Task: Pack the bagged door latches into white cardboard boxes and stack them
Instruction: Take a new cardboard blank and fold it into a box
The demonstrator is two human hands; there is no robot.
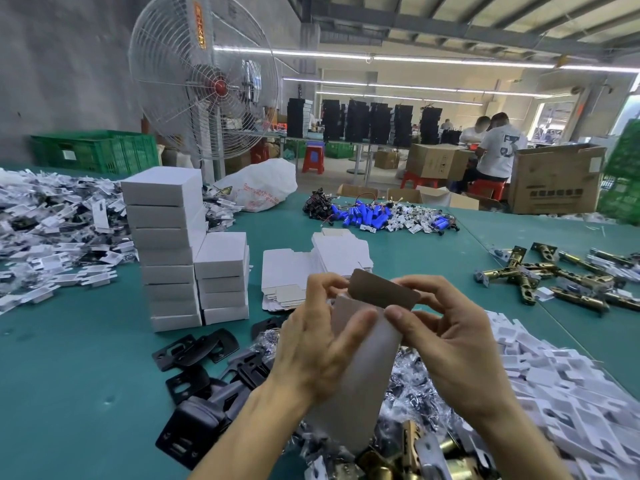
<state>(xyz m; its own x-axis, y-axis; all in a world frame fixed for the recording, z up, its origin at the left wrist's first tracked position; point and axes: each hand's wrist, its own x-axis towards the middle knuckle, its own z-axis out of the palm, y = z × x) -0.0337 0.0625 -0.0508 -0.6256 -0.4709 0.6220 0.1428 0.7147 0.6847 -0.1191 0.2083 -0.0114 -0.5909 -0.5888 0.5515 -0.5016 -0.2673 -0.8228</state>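
Green table [86, 358]: box [360, 379] between left hand [311, 348], right hand [460, 348].

I have one view, from the person's head. It looks forward and down, close to the left hand [311, 348] and right hand [453, 344] over the green table [86, 358].

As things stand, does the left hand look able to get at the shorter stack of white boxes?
Probably not yet: the left hand, with the right hand, grips the open box. Nothing tall stands between it and the shorter stack, though.
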